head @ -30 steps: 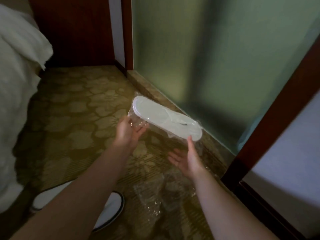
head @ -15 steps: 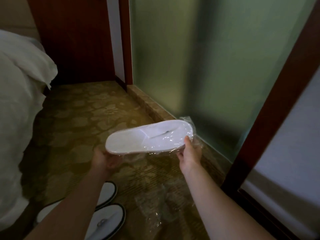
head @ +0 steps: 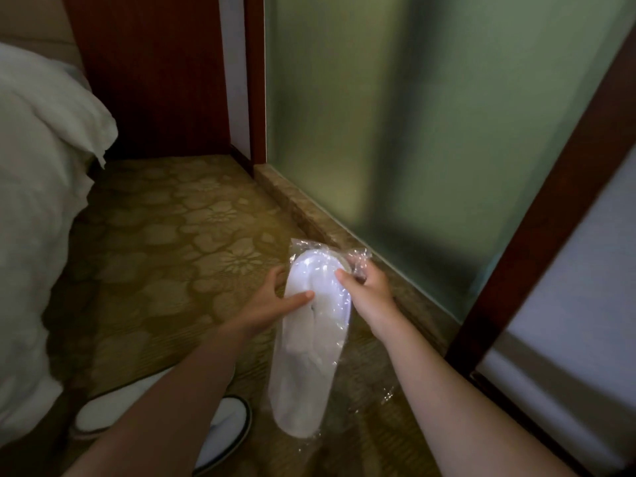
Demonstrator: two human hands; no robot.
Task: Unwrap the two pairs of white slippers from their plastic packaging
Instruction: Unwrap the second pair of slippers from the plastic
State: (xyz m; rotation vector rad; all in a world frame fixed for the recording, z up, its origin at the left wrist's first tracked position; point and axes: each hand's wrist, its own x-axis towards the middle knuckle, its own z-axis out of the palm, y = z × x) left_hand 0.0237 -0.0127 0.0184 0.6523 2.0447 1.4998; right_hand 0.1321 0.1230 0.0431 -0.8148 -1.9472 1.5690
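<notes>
I am seeing both hands gripping the wrapped slippers [head: 311, 342]; the left hand [head: 275, 302] is holding the side; the right hand [head: 366, 290] is pinching the plastic packaging [head: 358, 261].

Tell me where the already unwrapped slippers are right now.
In the head view the unwrapped slippers lie on the carpet at lower left, beside the bed, partly hidden under the left forearm.

Dim, warm room; glare on plastic wrap [head: 330, 256], edges blurred and bowed
</notes>
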